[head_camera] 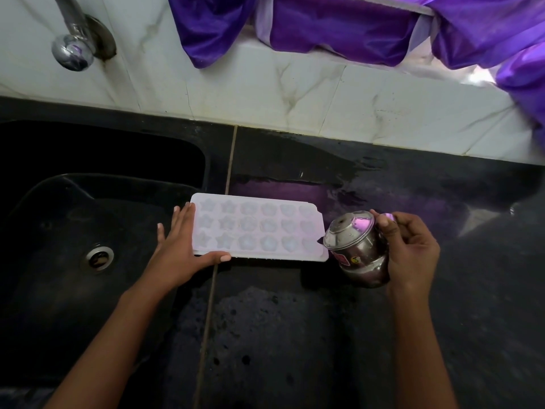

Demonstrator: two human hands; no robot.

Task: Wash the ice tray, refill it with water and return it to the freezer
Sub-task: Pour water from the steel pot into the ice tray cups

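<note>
Flat and straight-fingered, my left hand (180, 249) rested against the short left end of the ice tray (256, 228), thumb stretched along its near edge, nothing clasped. My right hand (410, 249) was curled round a small round steel pot (356, 249), thumb up near its rim. The pot was tipped so its mouth faced the tray's right end, just beside the near right corner. A coloured sticker showed on its belly.

I saw the white tray lying flat on the black stone countertop (295, 335), long side towards me, its left end at the right rim of the sink (59, 231). It had three rows of star- and flower-shaped cells; whether they held water I could not tell from my feed.

Wet patches shone on the counter behind the tray and to its right. The black sink lay to the left, with a metal drain (99, 259) in its floor. A chrome tap (73, 45) came out of the white marbled wall tiles (324, 93) above it. Purple cloth (339, 28) hung over a ledge along the top of the view.
</note>
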